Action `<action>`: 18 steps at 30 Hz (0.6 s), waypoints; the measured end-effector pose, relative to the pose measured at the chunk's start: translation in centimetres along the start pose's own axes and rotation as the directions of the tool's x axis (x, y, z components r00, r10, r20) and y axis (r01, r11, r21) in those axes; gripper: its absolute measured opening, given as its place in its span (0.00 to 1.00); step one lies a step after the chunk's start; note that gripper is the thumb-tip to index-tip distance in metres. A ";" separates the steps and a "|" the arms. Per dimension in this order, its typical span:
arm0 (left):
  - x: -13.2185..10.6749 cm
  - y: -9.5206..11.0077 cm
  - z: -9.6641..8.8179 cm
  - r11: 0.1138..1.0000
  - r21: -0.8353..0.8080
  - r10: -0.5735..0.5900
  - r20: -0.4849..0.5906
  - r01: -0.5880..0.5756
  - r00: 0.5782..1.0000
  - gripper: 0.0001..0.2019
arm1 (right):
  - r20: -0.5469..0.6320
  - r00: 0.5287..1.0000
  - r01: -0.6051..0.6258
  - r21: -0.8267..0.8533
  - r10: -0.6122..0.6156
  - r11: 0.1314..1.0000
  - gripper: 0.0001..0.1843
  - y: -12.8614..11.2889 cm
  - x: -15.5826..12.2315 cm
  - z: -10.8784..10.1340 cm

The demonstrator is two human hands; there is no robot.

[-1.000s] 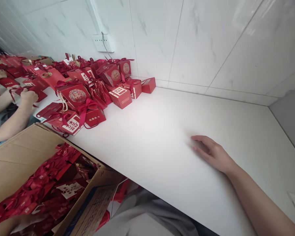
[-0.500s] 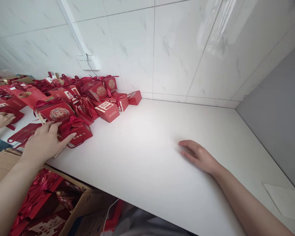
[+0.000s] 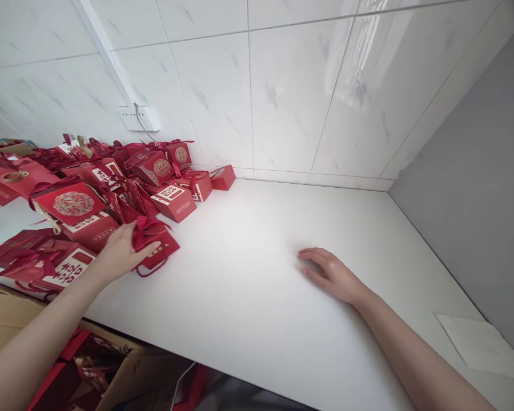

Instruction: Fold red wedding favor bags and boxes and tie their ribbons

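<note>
My left hand [image 3: 124,254] is closed around a small red gift box [image 3: 165,246] with a dark red ribbon bow on top and a ribbon loop at its front. The thumb lies along the near side; the other fingers are partly hidden behind the box. To the left of that hand lies a red box with white lettering [image 3: 71,268]. Behind it stands a red box with a round gold emblem [image 3: 73,202]. My right hand [image 3: 328,274] rests on the white table [image 3: 248,319], fingers loosely curved and apart, with nothing in it.
A heap of red gift boxes [image 3: 154,165] lines the left and back of the table against the tiled wall [image 3: 291,103]. Below the front edge, an open cardboard box [image 3: 120,374] holds more red boxes. A flat white sheet [image 3: 482,345] lies at the right.
My left hand has moved right with the ribboned gift box, away from the pile. The other person's hand at the far left has gone from view. My right hand stays on the table.
</note>
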State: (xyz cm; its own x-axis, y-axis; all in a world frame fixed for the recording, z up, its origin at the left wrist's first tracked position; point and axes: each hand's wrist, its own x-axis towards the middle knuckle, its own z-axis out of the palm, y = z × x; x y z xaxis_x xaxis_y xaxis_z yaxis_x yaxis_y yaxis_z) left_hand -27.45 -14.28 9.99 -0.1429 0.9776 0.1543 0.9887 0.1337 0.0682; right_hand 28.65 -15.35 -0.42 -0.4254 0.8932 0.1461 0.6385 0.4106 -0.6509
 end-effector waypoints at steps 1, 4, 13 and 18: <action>-0.1 1.3 0.1 0.998 -0.056 0.026 0.006 -0.026 1.000 0.51 | -0.001 1.000 0.002 0.000 -0.002 1.000 0.19 0.0 0.0 0.0; -0.1 6.1 0.7 0.965 -0.201 0.180 0.028 -0.171 0.983 0.52 | -0.001 1.000 -0.001 0.002 0.001 1.000 0.19 0.0 0.1 0.0; 2.1 21.3 8.9 0.382 -0.864 0.548 -0.074 -0.327 0.833 0.68 | -0.062 0.995 -0.057 0.293 0.078 0.954 0.34 -1.4 0.3 0.3; 3.9 27.4 9.4 0.197 -0.964 0.877 0.094 -0.175 0.471 0.54 | -0.127 0.991 0.006 0.396 0.048 0.918 0.40 -0.9 1.0 0.7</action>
State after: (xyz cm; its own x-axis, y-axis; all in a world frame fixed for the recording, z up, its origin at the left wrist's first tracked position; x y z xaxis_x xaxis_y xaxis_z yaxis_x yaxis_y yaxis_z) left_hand -0.51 -5.25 3.20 0.8043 0.5928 0.0399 0.1759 -0.3017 0.9370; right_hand 27.23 -14.95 -0.18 -0.3092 0.9279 0.2082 0.3294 0.3099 -0.8919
